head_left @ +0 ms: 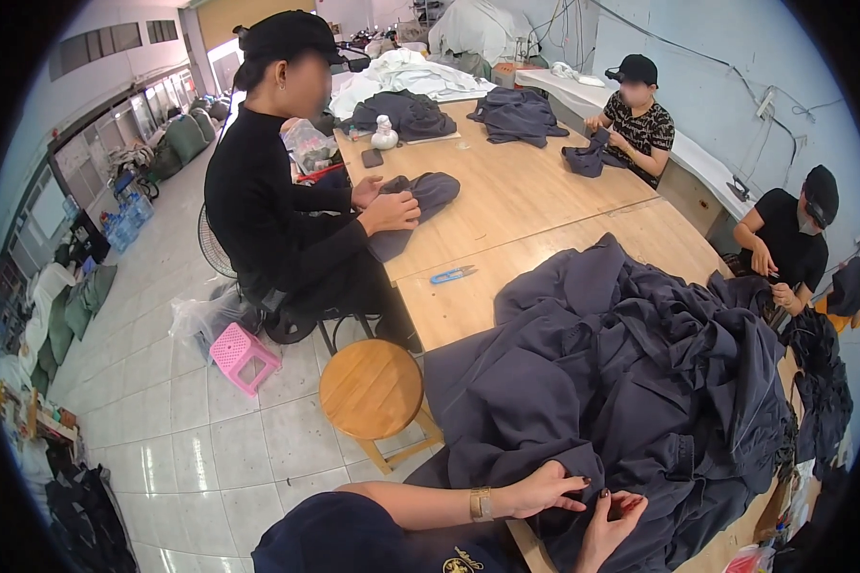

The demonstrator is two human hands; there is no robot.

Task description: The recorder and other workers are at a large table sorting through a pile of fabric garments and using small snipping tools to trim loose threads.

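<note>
Dark grey woven garment lies bunched at the near edge of a workroom table, directly beneath the wearer's two hands, its folds running into a large heap of matching cloth. The left hand, a gold-toned watch at its wrist, bends its fingers toward the right hand, whose thumb and fingertips curl close together; neither is clenched, though at this size one cannot tell whether cloth is pinched between the tips. The fabric looks soft, limp and matte, probably light by the piece but weighty in bulk, neither fragile nor especially slippery; a seam or folded edge would be the surest hold. Crumpled, the garment points no clear way and shows no readable long axis, while the heap rises to a peak toward the table's far end. Beyond it, blue-handled thread snips lie on the pale wooden tabletop. At left, a co-worker in black handles another dark garment, near a round wooden stool; two more people work along the right side
</note>
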